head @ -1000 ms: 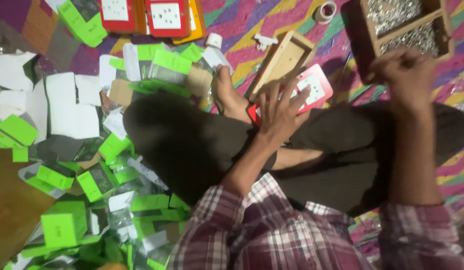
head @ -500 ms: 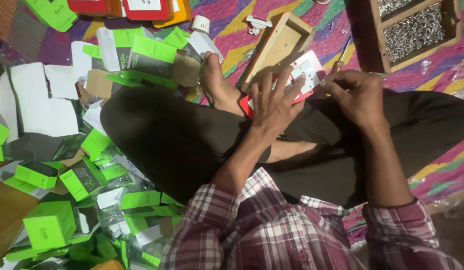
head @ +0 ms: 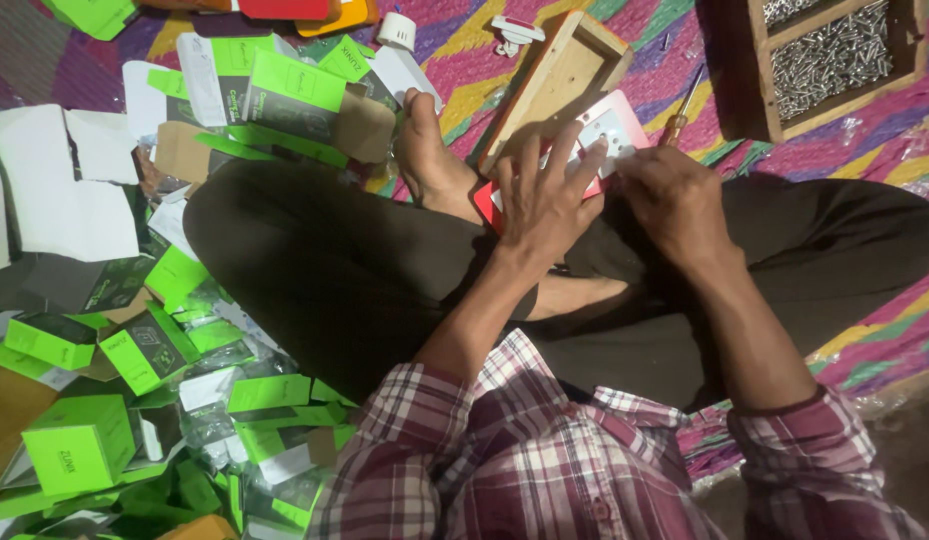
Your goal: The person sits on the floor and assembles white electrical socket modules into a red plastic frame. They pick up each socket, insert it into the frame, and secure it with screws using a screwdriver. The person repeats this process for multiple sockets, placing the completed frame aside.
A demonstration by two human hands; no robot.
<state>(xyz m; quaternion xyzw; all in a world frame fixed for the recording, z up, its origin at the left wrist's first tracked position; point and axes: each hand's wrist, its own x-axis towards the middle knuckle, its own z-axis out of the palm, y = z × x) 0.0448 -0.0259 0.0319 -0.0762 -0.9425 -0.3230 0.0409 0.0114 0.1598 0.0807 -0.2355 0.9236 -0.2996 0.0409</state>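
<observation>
Sitting cross-legged in a plaid shirt, the person steadies a red-and-white switch plate [head: 609, 135] on the knee. The left hand [head: 546, 195] lies flat on it with fingers spread, while the right hand [head: 674, 195] curls closed at the plate's edge (whether it pinches anything, one cannot tell). Beyond rest a screwdriver [head: 681, 108], a wooden box [head: 556, 85] and a screw tray [head: 834, 55]. Balanced on cloth, the plate may well slide off if pressure shifts.

Plaid maroon-and-white shirt [head: 544, 470], dark trousers [head: 314, 270], bare feet [head: 429, 150].
</observation>
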